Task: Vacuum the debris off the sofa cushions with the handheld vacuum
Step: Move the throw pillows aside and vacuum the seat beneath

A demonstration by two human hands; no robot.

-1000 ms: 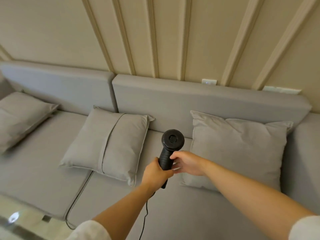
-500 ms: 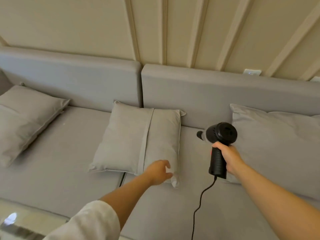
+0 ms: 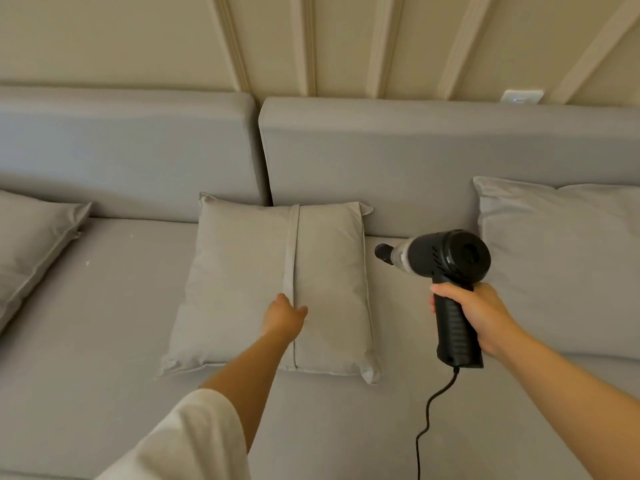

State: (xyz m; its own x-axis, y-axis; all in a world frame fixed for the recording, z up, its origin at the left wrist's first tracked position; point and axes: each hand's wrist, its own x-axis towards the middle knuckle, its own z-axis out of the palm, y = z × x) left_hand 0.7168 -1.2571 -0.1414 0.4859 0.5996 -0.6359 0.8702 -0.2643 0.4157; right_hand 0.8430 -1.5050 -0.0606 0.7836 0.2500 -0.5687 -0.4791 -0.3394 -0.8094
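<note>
Black plastic handheld vacuum (image 3: 446, 261) hangs above the grey fabric sofa seat (image 3: 104, 306), nozzle aimed left toward the square grey throw pillow (image 3: 277, 282). The right hand (image 3: 481, 317) wraps its ribbed handle, the sensible hold; it looks rigid and fairly light, though its trailing black cord (image 3: 429, 410) could drag. The left hand (image 3: 284, 317) rests on the soft pillow, fingers relaxed. Pale specks (image 3: 87, 262) dot the seat.
</note>
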